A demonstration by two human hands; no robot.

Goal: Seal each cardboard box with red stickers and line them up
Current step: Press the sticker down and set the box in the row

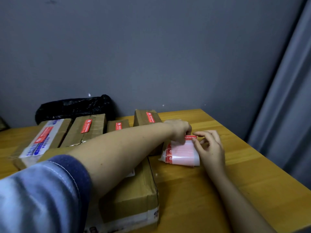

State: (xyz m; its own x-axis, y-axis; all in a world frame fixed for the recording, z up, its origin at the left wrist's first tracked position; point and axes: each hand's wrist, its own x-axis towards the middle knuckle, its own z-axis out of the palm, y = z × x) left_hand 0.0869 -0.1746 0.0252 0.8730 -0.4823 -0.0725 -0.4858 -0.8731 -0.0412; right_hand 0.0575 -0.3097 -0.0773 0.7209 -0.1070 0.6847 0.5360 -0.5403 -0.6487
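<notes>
A stack of red sticker sheets [182, 154] under translucent backing lies on the wooden table [210, 190]. My left hand [179, 129] reaches across and pinches the left end of a red sticker [191, 137] at the stack's far edge. My right hand [211, 147] pinches the sticker's right end with thumb and forefinger. Several cardboard boxes with red stickers stand in a row at the back: a large one with blue tape [45, 140], a second [87, 130], a small third [118, 126] and a fourth [147, 117]. A big box [134, 195] lies under my left forearm.
A black plastic bag [74, 106] sits against the grey wall behind the boxes. A grey curtain [286, 115] hangs at the right. The table's right edge runs diagonally near my right arm.
</notes>
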